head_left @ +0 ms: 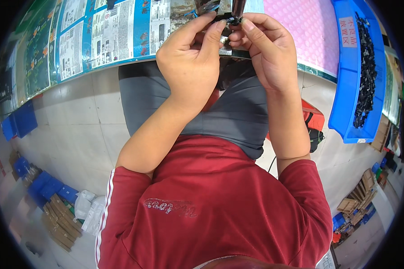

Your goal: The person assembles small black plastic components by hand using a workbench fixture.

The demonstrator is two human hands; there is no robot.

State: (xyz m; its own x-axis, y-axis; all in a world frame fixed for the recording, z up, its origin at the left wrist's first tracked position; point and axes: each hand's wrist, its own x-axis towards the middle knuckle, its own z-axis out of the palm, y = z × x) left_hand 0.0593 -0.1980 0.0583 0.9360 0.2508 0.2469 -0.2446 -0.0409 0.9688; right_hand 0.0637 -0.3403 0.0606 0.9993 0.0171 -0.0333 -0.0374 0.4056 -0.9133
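Steadying a small black part [231, 20] at the metal post [238, 6], by the near edge of the bench [316, 72], looks like the current step; next calls for fine fingertip control. Left hand [189, 54] and right hand [274, 51] each have a narrow, pinched grip on it (exact contact partly hidden).

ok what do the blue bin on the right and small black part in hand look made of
Blue bin: likely plastic, smooth and slightly shiny, from its even colour and moulded walls. Small black part: glossy by its highlights; perhaps plastic, too covered to tell.
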